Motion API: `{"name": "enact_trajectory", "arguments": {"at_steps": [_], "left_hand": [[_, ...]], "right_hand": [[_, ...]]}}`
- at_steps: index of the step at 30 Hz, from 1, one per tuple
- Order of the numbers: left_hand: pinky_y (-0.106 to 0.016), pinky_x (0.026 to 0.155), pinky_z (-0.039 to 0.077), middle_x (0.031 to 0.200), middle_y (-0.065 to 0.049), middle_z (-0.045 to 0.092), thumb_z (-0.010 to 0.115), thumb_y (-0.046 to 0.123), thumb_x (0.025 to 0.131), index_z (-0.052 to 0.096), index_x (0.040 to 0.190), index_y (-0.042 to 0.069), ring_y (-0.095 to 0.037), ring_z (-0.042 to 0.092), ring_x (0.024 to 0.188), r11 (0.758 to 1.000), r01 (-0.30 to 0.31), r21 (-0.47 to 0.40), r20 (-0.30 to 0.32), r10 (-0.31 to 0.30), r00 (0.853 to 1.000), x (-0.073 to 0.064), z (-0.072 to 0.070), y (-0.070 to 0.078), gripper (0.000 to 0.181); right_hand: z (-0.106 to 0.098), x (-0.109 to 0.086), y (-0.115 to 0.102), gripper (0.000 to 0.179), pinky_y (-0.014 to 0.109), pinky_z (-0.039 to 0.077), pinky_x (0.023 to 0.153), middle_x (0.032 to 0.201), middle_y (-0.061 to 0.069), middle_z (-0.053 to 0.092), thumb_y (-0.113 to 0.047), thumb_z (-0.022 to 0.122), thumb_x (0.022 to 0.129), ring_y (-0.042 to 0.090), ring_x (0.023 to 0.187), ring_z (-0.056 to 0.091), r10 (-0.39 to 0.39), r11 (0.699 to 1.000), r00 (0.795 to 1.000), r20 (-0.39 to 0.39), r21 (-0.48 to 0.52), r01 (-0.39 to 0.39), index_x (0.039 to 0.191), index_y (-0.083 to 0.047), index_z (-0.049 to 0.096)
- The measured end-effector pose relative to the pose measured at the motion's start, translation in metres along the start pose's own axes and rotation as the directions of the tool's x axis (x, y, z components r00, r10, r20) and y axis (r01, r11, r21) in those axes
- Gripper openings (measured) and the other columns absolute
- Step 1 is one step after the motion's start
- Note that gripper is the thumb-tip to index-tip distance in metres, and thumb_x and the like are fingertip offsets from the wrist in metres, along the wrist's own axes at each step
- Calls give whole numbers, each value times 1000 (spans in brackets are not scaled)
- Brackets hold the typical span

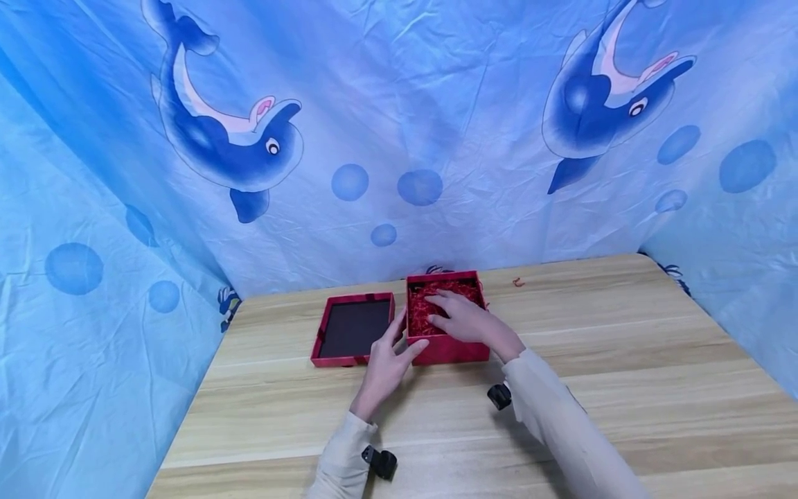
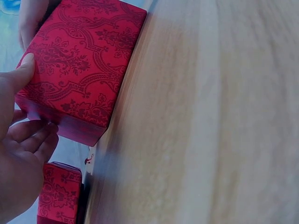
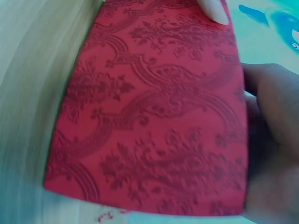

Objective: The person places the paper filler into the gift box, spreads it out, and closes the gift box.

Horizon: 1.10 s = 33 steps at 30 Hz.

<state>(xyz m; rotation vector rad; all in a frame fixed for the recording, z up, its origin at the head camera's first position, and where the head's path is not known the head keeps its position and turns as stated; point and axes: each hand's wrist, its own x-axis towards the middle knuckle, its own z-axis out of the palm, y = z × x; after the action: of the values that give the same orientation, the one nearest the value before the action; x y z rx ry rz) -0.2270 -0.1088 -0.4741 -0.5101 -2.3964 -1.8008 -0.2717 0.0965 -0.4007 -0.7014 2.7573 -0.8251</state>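
A red patterned gift box (image 1: 450, 351) stands open-topped at the back of the table, filled with red shredded paper (image 1: 418, 315). My left hand (image 1: 384, 366) holds its front left corner. In the left wrist view, the thumb (image 2: 23, 73) lies on the box's front face (image 2: 88, 56) and the other fingers are bent against its side. From the right, my right hand (image 1: 464, 320) reaches over the rim, fingers spread on the shredded paper. The right wrist view is mostly the box's front face (image 3: 159, 112); that hand's fingertips are hidden behind it.
Left of the box lies a red lid (image 1: 358, 329), its black inside facing up. A scrap of red paper (image 1: 518, 282) lies to the right on the wooden table (image 1: 623, 388). Behind the table hangs a blue dolphin-print cloth (image 1: 474, 229).
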Motion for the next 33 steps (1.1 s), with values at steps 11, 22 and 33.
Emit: {"name": "enact_trajectory", "arguments": {"at_steps": [11, 22, 33], "left_hand": [[-51, 109, 44, 165, -12, 33, 73, 28, 99, 32, 164, 15, -43, 44, 140, 1000, 1, 10, 11, -1, 1000, 0, -2, 1, 77], [-49, 109, 44, 165, -11, 33, 74, 30, 99, 32, 164, 13, -44, 44, 140, 1000, 19, 13, 8, -19, 1000, 0, -1, 1, 79], [-51, 110, 44, 164, -10, 35, 74, 24, 99, 34, 163, 12, -42, 42, 142, 1000, 15, 0, 5, -15, 1000, 0, -1, -2, 76]], "right_hand": [[-19, -34, 30, 46, 64, 39, 111, 154, 26, 45, -25, 54, 110, 46, 140, 43, -94, 980, 948, -304, 140, 143, 149, -1, 53], [-9, -48, 90, 39, 59, 52, 98, 135, 30, 58, -10, 58, 107, 46, 124, 55, 23, 945, 883, -469, 298, 134, 140, 10, 55], [17, -41, 124, 42, 54, 55, 95, 124, 30, 63, -6, 65, 101, 45, 109, 65, 120, 938, 912, -393, 346, 26, 137, 12, 55]]}}
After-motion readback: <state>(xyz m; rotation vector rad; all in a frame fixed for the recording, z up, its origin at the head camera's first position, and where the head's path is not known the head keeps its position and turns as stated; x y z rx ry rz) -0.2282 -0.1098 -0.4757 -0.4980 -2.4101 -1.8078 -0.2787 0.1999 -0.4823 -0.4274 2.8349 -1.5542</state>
